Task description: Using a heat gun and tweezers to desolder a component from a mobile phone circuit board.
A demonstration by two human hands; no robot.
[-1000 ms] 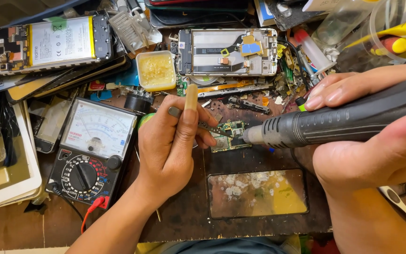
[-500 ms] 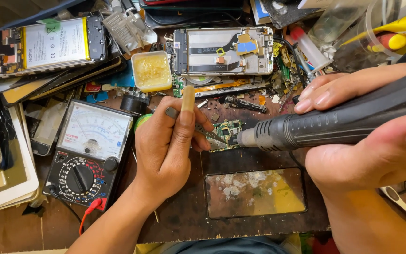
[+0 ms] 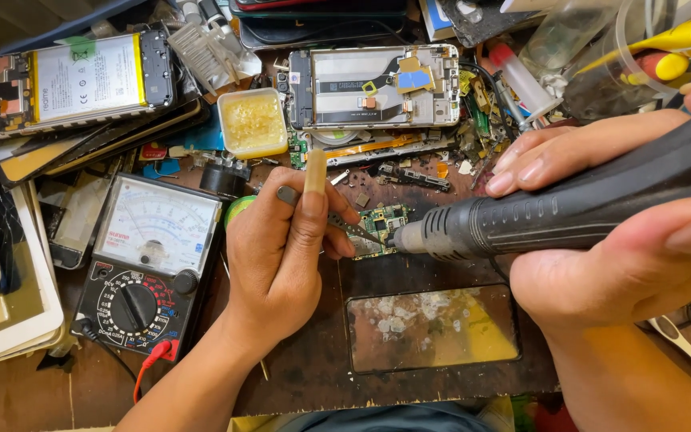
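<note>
My left hand is closed on thin tweezers with a tan handle, their tip touching a small green circuit board on the dark work mat. My right hand grips a black hot-air wand. Its metal nozzle points left and sits right at the board's right edge. The thumb lies under the wand and the fingers rest over it.
An analogue multimeter with a red lead lies left of my left hand. Behind are an opened phone frame, a phone with its battery exposed, a tub of yellow flux, loose parts and screwdrivers. A dirty glass panel lies near me.
The hot-air wand has shifted a little to the left, its nozzle closer to the board. My left hand keeps the tweezers on the board with almost no movement.
</note>
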